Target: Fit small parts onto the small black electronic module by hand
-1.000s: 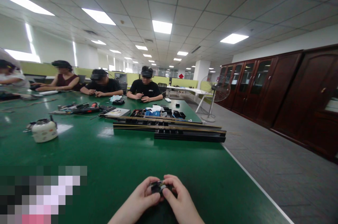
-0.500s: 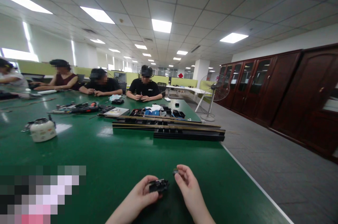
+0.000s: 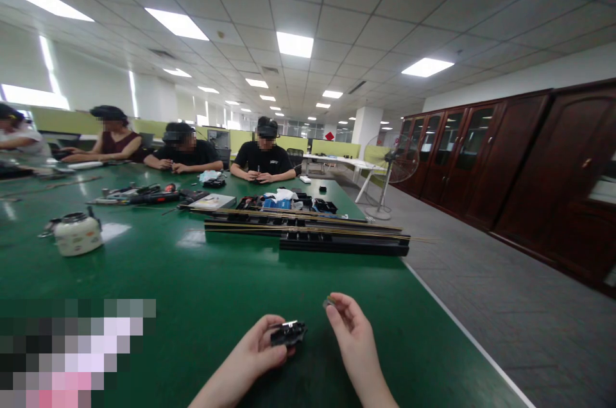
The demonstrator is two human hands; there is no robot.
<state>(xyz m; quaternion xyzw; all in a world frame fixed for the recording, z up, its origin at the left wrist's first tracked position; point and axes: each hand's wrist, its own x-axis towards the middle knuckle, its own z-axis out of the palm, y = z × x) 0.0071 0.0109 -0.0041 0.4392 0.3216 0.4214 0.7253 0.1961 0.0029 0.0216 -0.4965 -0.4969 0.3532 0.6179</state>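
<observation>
Glossy green bench [image 3: 192, 286] bears a squat cream jar [image 3: 79, 238], its contents hidden, and dark boxes [image 3: 325, 206] beside crumpled white material [image 3: 285, 195]. Thin rods [image 3: 289, 228] lie along black rails [image 3: 351, 246]. Over the bench, the left hand [image 3: 262, 345] grips a blocky black part [image 3: 288, 335]; the right hand [image 3: 353, 326] pinches a tiny piece [image 3: 328, 303] apart from it.

Part [image 3: 289, 335] in left fingers [image 3: 273, 355], rails [image 3: 346, 246] beyond

No words or numbers can be read. Small white print [image 3: 274, 162] can be seen on a black shirt [image 3: 257, 156], worn by a person at the far edge of the green table [image 3: 168, 292]. It is too tiny to be made out. Past that edge, a red diamond sign [image 3: 329, 136] is shown, too far away to be read.
</observation>
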